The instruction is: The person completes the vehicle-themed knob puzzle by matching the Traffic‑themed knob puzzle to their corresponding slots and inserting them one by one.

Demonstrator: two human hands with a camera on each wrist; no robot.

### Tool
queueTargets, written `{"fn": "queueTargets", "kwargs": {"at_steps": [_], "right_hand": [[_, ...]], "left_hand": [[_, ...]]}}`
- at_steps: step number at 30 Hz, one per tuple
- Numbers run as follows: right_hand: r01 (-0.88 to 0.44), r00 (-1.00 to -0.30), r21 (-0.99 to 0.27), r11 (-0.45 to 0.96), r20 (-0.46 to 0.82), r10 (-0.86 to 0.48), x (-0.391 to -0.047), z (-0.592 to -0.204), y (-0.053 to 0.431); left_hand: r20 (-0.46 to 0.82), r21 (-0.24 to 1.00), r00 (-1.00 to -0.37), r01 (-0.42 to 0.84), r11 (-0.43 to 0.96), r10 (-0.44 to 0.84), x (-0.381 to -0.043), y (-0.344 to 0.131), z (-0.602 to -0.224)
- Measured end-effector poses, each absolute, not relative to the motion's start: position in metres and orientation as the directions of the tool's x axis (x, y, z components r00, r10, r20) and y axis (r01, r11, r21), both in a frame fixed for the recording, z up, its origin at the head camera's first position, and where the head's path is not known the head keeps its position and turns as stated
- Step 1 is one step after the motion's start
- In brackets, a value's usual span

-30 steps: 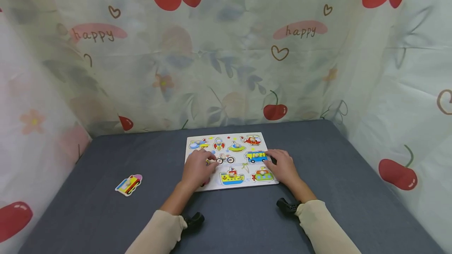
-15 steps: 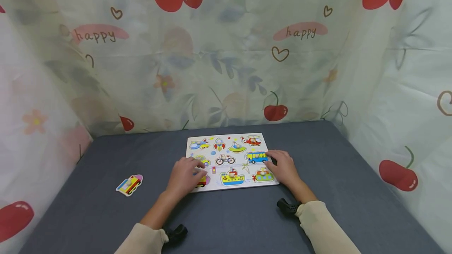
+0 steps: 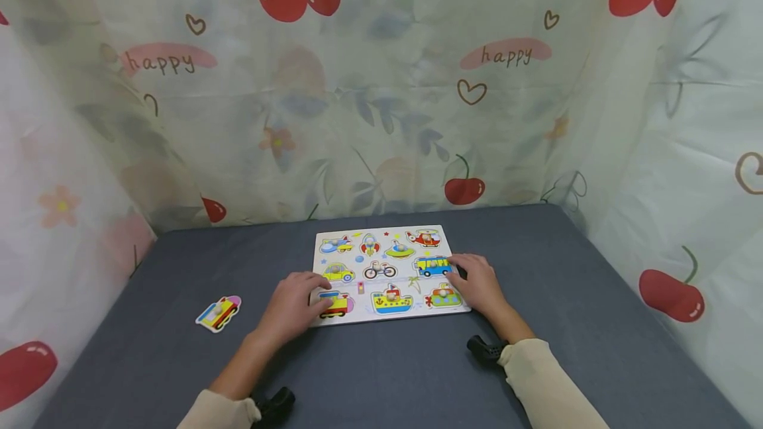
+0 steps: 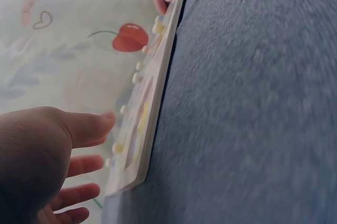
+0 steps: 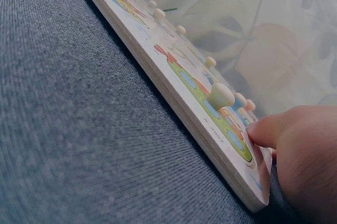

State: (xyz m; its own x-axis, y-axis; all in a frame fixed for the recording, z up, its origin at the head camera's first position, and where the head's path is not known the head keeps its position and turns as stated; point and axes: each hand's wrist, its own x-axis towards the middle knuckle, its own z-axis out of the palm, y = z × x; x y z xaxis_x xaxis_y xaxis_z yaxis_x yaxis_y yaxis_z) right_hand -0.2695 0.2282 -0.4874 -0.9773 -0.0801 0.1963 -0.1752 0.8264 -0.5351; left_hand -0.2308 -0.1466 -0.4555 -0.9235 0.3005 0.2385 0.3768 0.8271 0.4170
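Note:
In the head view a wooden peg puzzle board (image 3: 363, 291) with vehicle pictures lies on the table. My left hand (image 3: 292, 306) is at its left edge, fingers spread over the train picture (image 3: 341, 304) at the front left corner. In the left wrist view nothing is between the left hand's thumb and fingers. A loose train piece (image 3: 218, 314) with a knob lies farther left on the table. My right hand (image 3: 477, 283) rests at the board's right edge. The right wrist view shows its thumb touching the top beside the knobbed submarine piece (image 5: 202, 98).
Other knobbed pieces sit in the board, among them a blue bus (image 3: 432, 265), a ship (image 3: 391, 300) and a red helicopter (image 3: 424, 238). The dark grey tablecloth (image 3: 387, 369) extends to cherry-printed curtains (image 3: 381, 118) at the back and sides.
My left hand has moved left and toward me, from over the board's middle to its left edge, uncovering the car and the train picture. My right hand has stayed put.

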Motion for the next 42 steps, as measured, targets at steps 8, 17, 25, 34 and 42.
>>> {"fn": "queueTargets", "kwargs": {"at_steps": [8,17,25,34,42], "right_hand": [[-0.171,-0.978,-0.541,0.823,0.192,-0.077,-0.27,-0.487,0.229],[-0.168,-0.979,-0.54,0.825,0.188,-0.076,-0.269,-0.487,0.228],[-0.177,-0.977,-0.535,0.826,0.198,-0.08,-0.27,-0.489,0.229],[-0.184,-0.976,-0.542,0.82,0.201,-0.086,-0.269,-0.488,0.229],[-0.186,-0.975,-0.538,0.822,0.205,-0.087,-0.269,-0.488,0.229]], "left_hand": [[0.208,0.394,-0.915,0.403,0.826,0.347,-0.227,-0.166,-0.453],[0.181,0.341,-0.922,0.385,0.858,0.341,-0.223,-0.19,-0.459],[0.218,0.306,-0.922,0.375,0.875,0.319,-0.217,-0.209,-0.456],[0.309,0.3,-0.913,0.36,0.883,0.267,-0.213,-0.231,-0.459],[0.308,0.308,-0.922,0.329,0.893,0.233,-0.211,-0.249,-0.456]]}}
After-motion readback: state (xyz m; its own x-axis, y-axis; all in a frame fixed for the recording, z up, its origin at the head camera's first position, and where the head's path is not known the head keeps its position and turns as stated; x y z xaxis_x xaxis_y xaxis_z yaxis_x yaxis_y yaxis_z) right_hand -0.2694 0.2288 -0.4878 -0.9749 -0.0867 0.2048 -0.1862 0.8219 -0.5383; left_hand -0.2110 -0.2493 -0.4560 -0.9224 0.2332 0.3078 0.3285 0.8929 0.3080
